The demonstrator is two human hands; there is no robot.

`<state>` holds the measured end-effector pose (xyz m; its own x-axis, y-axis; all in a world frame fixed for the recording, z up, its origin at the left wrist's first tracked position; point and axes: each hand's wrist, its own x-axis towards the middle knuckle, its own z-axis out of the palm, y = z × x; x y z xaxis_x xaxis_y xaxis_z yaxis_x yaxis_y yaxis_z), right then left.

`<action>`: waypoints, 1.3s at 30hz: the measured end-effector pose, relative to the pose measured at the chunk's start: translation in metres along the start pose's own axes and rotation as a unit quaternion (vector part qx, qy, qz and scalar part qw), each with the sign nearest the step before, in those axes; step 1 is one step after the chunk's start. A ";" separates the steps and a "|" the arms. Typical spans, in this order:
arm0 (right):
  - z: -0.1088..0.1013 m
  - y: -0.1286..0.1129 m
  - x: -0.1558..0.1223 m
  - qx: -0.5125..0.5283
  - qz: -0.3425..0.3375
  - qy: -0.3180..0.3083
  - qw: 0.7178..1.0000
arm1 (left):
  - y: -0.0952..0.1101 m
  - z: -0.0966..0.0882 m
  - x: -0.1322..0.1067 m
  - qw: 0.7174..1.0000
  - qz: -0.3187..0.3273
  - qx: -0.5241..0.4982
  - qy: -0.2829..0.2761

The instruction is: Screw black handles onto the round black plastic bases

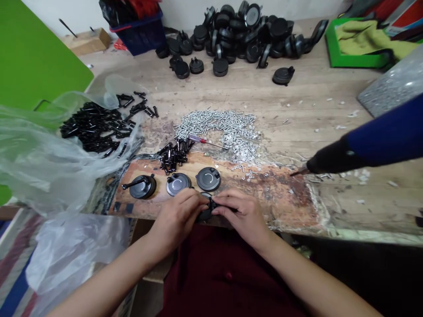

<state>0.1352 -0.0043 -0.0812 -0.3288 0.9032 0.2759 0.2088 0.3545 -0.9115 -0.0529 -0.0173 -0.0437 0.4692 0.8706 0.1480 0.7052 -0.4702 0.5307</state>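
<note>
My left hand and my right hand meet at the table's front edge, both closed around one small black round part. Most of that part is hidden by my fingers. Just beyond my hands three similar round parts lie in a row: one with a black lever at the left, one with a silvery face in the middle, one dark at the right. A small heap of black pins lies behind them.
A spread of small silver screws with a red-handled screwdriver covers the table's middle. Black pins spill from a clear plastic bag at left. A pile of black round parts sits at the back. A blue power screwdriver hangs at right.
</note>
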 end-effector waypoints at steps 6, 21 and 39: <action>0.001 0.000 0.001 0.007 0.000 -0.007 1.000 | 0.000 0.007 -0.008 0.998 0.004 0.063 0.024; 0.001 0.001 0.002 0.020 0.009 -0.015 1.000 | 0.000 0.002 -0.001 1.000 -0.003 0.016 0.016; 0.001 0.001 0.000 0.009 0.001 -0.010 1.000 | 0.006 0.008 -0.017 0.996 0.032 0.070 0.033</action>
<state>0.1346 -0.0040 -0.0826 -0.3473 0.8985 0.2686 0.1935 0.3489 -0.9170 -0.0526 -0.0364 -0.0496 0.4835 0.8434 0.2343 0.7441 -0.5370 0.3973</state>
